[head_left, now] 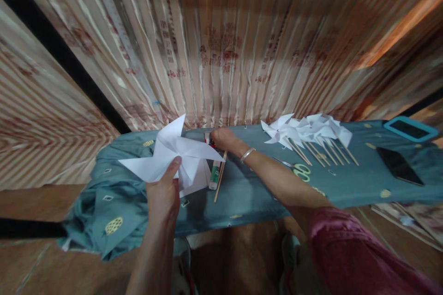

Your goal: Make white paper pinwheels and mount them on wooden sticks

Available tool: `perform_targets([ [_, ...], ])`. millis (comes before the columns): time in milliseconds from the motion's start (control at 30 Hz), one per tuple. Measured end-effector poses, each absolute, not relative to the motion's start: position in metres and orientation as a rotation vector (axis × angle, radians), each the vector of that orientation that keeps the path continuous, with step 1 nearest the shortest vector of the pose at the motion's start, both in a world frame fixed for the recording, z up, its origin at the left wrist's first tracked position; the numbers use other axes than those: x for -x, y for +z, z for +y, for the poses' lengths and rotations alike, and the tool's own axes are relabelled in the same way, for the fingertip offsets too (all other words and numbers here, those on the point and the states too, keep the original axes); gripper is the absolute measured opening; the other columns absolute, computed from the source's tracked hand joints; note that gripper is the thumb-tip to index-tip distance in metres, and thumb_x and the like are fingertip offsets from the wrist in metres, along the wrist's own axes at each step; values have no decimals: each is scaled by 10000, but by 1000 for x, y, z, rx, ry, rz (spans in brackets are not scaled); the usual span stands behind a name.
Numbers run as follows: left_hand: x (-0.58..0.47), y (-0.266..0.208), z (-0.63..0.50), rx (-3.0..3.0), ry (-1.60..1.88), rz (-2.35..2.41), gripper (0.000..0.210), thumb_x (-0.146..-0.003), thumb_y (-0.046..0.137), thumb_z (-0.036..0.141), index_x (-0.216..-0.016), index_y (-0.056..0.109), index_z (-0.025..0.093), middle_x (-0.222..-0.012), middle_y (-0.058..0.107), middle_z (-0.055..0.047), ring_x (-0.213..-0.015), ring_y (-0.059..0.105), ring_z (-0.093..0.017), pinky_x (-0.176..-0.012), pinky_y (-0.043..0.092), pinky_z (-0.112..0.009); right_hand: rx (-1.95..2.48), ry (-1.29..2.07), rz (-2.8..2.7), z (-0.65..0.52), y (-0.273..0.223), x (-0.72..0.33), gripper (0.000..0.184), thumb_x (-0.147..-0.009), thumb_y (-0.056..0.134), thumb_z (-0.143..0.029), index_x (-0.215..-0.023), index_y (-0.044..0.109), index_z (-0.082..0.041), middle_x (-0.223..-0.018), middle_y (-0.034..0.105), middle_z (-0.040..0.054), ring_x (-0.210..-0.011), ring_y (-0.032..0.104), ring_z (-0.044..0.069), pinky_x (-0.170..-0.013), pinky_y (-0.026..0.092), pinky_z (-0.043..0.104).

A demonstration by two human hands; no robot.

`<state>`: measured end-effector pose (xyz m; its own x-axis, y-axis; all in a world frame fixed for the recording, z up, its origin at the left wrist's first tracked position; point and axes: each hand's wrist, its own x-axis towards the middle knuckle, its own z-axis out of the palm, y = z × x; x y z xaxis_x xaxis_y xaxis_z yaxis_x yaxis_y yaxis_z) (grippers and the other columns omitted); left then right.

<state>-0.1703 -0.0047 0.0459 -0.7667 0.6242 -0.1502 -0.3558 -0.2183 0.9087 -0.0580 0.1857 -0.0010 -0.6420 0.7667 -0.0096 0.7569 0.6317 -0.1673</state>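
Note:
My left hand grips a white paper pinwheel near its centre, thumb on the front, the blades spread out above the table. Behind it, partly covered, lies some white paper. My right hand reaches to a small red and white box near the table's back edge; its fingers are bent down over the box and whatever they pinch is hidden. Close by, a green and white glue stick lies beside a thin wooden stick.
Several finished pinwheels on sticks lie in a row at the back right. Scissors with light green handles, a black phone and a blue-framed tablet rest on the cloth-covered table. A curtain hangs behind.

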Motion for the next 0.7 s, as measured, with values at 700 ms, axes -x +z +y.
perform_targets([
  [700, 108, 7, 22, -780, 1715, 1796, 348, -506, 848, 276, -783, 683, 142, -902, 753, -112, -840, 711, -270, -740, 600, -359, 1461, 599, -2117, 55, -65, -111, 164, -890, 508, -167, -889, 671, -163, -980, 702, 122, -982, 638, 232, -910, 441, 336],
])
